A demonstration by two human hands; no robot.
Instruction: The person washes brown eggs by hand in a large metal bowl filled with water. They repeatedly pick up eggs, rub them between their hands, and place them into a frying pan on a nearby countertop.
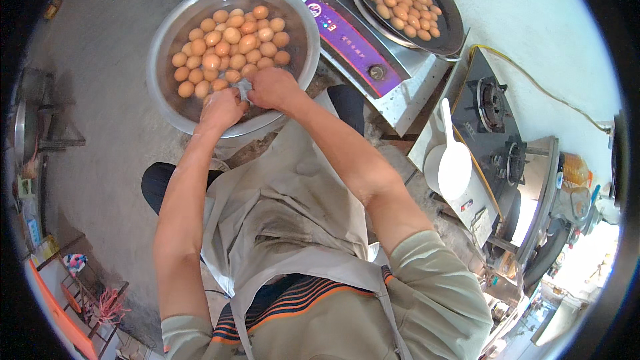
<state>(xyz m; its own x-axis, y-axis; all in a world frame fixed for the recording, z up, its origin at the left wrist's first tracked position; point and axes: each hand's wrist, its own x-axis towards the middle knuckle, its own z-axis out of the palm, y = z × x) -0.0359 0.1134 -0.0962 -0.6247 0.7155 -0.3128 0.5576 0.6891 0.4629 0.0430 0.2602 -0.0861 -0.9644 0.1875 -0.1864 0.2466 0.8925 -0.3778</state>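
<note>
A wide metal basin [159, 60] stands in front of me, with many brown eggs [231, 35] lying in water. At its near side, my left hand [223, 108] is curled at the lower edge of the eggs. Just to its right is my right hand [272, 88], its fingers bent down. Between the two hands is a small pale, crumpled, translucent piece [244, 88], which both hands seem to touch. The fingertips are partly hidden, so what each hand grips cannot be made out.
Right of the basin is an induction cooker with a purple panel [350, 45], carrying a metal pan [452, 15] of eggs in liquid. A white plastic ladle [448, 170] lies beside a black gas hob [480, 110]. A rack [95, 305] stands low at left.
</note>
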